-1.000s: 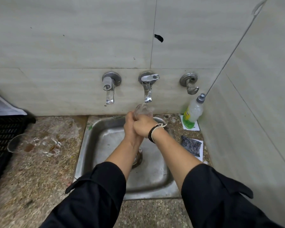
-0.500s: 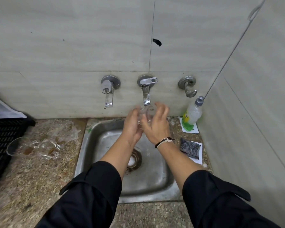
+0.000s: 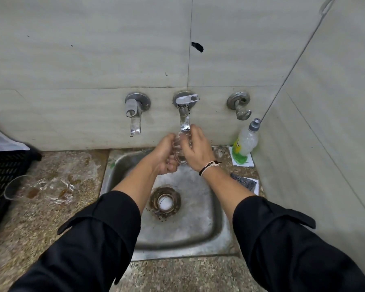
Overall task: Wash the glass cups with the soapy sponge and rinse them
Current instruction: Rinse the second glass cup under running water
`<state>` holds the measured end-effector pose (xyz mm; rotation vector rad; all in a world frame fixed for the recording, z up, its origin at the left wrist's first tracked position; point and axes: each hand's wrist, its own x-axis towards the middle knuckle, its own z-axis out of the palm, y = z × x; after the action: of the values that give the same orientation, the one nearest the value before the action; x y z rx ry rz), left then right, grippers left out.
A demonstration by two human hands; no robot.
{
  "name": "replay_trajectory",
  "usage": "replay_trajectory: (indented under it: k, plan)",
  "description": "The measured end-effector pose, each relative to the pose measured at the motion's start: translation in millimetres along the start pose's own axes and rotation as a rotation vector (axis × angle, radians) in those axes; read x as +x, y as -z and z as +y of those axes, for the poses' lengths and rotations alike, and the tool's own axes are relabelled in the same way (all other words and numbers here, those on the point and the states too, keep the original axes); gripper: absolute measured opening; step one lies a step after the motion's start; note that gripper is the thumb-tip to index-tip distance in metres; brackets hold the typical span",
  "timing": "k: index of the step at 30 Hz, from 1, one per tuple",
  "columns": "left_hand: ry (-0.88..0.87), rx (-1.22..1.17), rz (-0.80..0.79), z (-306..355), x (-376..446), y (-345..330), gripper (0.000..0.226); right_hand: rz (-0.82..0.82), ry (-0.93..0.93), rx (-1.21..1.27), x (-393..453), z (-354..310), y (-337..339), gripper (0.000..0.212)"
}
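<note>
— Glass cups, how many did you count?
— Three. Two dirty cups [image 3: 39, 189] lay on their sides on the stone counter [image 3: 40, 228] at the left, just beside a black crate [image 3: 0, 182], brown dregs in them. The third cup [image 3: 180, 149] was held over the sink [image 3: 188, 224], right under the middle tap [image 3: 184, 114].
— Taps?
— Three on the wall; the middle one's spout nearly touched the cup.
— Which way did the held cup point?
— Tilted, its long axis running roughly up and away from the person; I could not tell which end was the mouth.
— And the hands?
— Two. The left hand [image 3: 164, 157] had its fingers curled round the cup's left side; the right hand [image 3: 195, 149] wrapped the right side, fingers bent over the top.
— Further right?
— One soap bottle [image 3: 246, 142] in the corner and one dark scrub pad [image 3: 243, 182] on paper.
</note>
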<state>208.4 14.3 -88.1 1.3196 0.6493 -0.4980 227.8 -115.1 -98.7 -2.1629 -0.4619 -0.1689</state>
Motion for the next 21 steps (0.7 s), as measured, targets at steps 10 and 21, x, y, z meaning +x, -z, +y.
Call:
replay_trajectory:
  k: [10, 21]
  plan:
    - [-0.728, 0.712, 0.398, -4.2, 2.2, -2.5, 0.027, -0.251, -0.956, 0.744, 14.3, -3.5, 4.5, 0.032]
    - [-0.259, -0.120, -0.076, -5.9, 3.3, 10.6, 0.056, -0.084, -0.764, 0.779, -2.1, -5.1, -12.5, 0.033]
